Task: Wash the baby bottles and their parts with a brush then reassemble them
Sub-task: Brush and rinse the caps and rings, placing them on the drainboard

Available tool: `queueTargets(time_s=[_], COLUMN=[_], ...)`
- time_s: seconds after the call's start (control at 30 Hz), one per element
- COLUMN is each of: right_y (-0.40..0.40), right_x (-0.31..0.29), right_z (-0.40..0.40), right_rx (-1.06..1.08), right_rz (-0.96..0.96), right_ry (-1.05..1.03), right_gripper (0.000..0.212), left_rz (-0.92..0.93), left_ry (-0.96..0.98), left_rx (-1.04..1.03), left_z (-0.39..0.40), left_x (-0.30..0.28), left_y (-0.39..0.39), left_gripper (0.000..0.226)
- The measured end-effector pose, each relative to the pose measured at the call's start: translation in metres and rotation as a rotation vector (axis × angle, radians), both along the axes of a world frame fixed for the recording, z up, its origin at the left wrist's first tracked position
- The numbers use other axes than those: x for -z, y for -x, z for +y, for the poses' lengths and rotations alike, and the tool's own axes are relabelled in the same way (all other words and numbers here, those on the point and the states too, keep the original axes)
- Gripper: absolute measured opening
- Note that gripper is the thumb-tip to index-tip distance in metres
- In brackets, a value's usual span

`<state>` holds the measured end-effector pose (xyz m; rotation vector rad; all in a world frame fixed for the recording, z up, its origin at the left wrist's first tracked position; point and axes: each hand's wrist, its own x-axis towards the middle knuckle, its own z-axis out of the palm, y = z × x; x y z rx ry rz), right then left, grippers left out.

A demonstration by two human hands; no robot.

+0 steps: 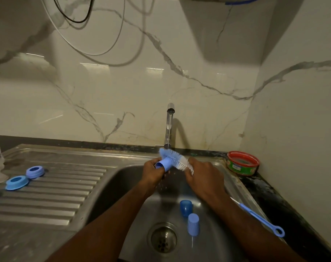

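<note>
The person stands at the sink (234,186), and everything here sits in relation to that steel basin. Above its far edge, just in front of the tap (169,127), both hands meet. The left hand (153,173) has its fingers curled round a light blue bottle cap (163,165), open end turned toward the left. The right hand (202,175) grips the bottle brush (175,157) near the base of its bristles; the blue and white bristle head lies across the top of the cap, touching it, with the tip pointing left toward the tap's foot. Drops of water fall from the hands into the basin.

Down in the basin, near the drain (163,238), two more caps stand apart from each other: a darker blue one (186,206) and, nearer the drain, a paler one (193,224), both open end down.

On the ridged draining board left of the basin lie two blue screw rings (35,171) (17,182), just beside each other, and a further blue piece is cut off by the left edge. Behind them at the far left stands something clear, too cropped to name for sure.

On the sink's right rim lies a thin blue brush handle (261,218) with a loop at its end. On the dark desk (270,195) at the basin's far right corner sits a round red and green tub (243,163).
</note>
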<state>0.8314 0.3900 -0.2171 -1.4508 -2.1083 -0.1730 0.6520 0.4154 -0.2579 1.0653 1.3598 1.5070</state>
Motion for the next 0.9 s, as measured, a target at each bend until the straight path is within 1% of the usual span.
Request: queueTargets(time_s=[0.1, 0.13, 0.17, 0.23, 0.3, 0.37, 0.43, 0.5, 0.57, 0.63, 0.7, 0.77, 0.83, 0.9], right_y=[0.006, 0.007, 0.008, 0.008, 0.006, 0.003, 0.001, 0.002, 0.005, 0.005, 0.003, 0.0, 0.002, 0.005], right_x=[0.002, 0.002, 0.001, -0.001, -0.002, -0.001, 0.001, 0.002, 0.001, -0.003, -0.004, -0.001, 0.003, 0.002], right_z=[-0.007, -0.008, -0.007, -0.005, -0.003, -0.001, -0.004, -0.005, -0.001, 0.003, 0.005, 0.001, -0.005, -0.003], right_rx=[-0.159, -0.187, -0.179, -0.076, 0.004, -0.017, -0.087, -0.136, -0.092, 0.009, 0.055, -0.016, -0.11, -0.083], right_rz=[-0.014, -0.025, -0.037, -0.033, -0.008, -0.001, -0.017, -0.044, -0.038, 0.001, -0.028, -0.04, -0.029, -0.016], right_ry=[0.053, 0.05, 0.033, 0.0, 0.011, 0.063, 0.119, 0.093, 0.038, 0.075, 0.064, 0.039, 0.073, 0.075], right_gripper=[0.035, 0.035, 0.036, 0.036, 0.035, 0.034, 0.036, 0.038, 0.035, 0.029, 0.03, 0.031, 0.03, 0.031], left_rz=[0.025, 0.048, 0.049, -0.003, 0.025, 0.011, -0.044, -0.067, -0.073, -0.091, -0.111, -0.127, -0.09, -0.047], left_ry=[-0.011, -0.01, -0.014, -0.003, 0.002, 0.012, 0.016, -0.012, -0.019, -0.004, -0.004, 0.006, 0.014, 0.001], left_rx=[-0.148, -0.158, -0.143, -0.099, -0.087, -0.1, -0.105, -0.08, -0.038, 0.01, 0.039, 0.032, 0.023, 0.032], left_z=[0.002, 0.003, 0.004, 0.002, 0.003, 0.003, 0.001, -0.001, -0.004, -0.004, -0.004, -0.005, -0.004, -0.005], left_x=[0.001, 0.002, 0.003, 0.004, 0.002, 0.0, -0.002, -0.001, -0.004, -0.005, -0.006, -0.006, -0.003, -0.002], left_y=[0.002, 0.003, 0.005, 0.004, 0.002, 0.0, 0.001, 0.005, 0.005, 0.002, -0.002, -0.003, -0.001, 0.001], left_gripper=[0.034, 0.035, 0.033, 0.027, 0.03, 0.03, 0.03, 0.033, 0.026, 0.011, 0.006, 0.015, 0.024, 0.026])
